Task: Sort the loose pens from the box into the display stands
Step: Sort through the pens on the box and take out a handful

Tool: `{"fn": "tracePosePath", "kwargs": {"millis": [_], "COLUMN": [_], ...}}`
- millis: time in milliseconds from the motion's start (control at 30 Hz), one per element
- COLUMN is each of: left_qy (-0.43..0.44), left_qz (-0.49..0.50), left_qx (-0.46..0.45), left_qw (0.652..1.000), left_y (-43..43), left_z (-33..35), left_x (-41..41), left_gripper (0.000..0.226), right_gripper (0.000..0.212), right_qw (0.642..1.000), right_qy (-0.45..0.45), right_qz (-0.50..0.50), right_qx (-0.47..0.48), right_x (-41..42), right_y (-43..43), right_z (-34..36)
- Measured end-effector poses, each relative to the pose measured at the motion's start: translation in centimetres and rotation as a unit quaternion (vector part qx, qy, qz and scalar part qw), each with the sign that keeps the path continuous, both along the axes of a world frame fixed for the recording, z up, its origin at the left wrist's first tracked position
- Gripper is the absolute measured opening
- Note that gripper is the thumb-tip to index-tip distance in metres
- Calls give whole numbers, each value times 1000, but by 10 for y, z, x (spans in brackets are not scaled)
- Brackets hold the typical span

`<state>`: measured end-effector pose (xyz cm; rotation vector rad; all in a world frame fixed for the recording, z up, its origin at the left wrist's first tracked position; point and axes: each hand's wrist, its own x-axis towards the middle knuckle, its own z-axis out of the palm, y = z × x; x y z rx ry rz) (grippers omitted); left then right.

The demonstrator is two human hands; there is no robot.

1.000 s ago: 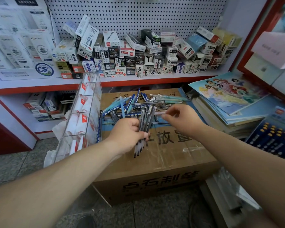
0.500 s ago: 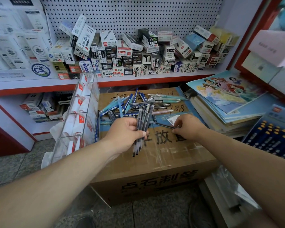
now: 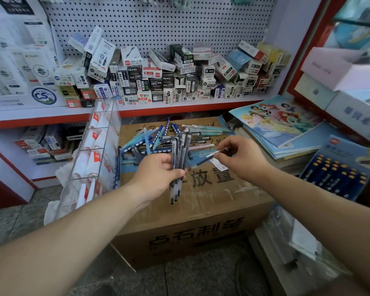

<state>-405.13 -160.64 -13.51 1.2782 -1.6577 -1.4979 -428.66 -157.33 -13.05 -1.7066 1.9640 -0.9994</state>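
Gripped tight just to the right of the clear display stand (image 3: 94, 154), a bunch of dark pens (image 3: 178, 154) is being held by the curled fingers of the left hand (image 3: 156, 178). The stand is being stood right beside the cardboard box (image 3: 201, 212), likely so that its pockets can be reached with ease. The bunch is being held nearly upright over the box, probably so that pens of one kind are being gathered for one pocket. Behind it, the loose pens (image 3: 156, 139) are being left in a mixed heap on top of the box, where they can be seen and picked over. Further right, one more dark pen (image 3: 206, 160) is being pinched between the thumb and fingertips of the right hand (image 3: 244, 161) and held near the bunch, maybe to be added to it. At the far right, picture books (image 3: 282, 124) are being stored in a pile.
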Motion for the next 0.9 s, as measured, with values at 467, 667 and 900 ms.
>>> {"fn": "tracePosePath", "kwargs": {"millis": [467, 667, 900], "left_qy": [39, 70, 152], "left_qz": [-96, -167, -273], "left_qx": [-7, -33, -67], "left_qw": [995, 983, 948], "left_y": [65, 98, 164], "left_z": [19, 27, 54], "left_x": [-104, -160, -229], "left_gripper": [17, 17, 24], "right_gripper": [17, 13, 2], "right_qw": [989, 968, 921], "right_qy": [-43, 31, 49], "right_qz": [-133, -216, -346], "right_qx": [-53, -122, -173], "right_x": [-63, -97, -126], "right_y": [101, 159, 317], "right_z": [57, 96, 126]}}
